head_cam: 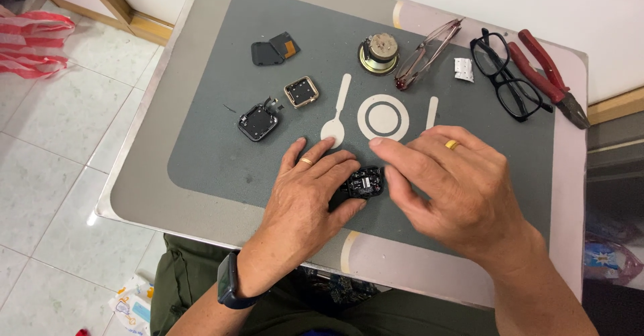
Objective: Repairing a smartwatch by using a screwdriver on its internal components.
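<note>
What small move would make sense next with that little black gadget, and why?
Probably steady it and lift a part out: the left hand already pins the opened black module on the mat, and the right hand has its fingertips at the exposed insides.

Head view, my own body only. Both forearms bare, no sleeves in frame. My left hand carries a thin gold ring on one of the fingers; a dark navy wristband, smooth and fairly broad, wraps the wrist. My right hand wears a wider gold ring. Below the hands I note olive-green trousers, the cloth creased and folded over my lap.
</note>
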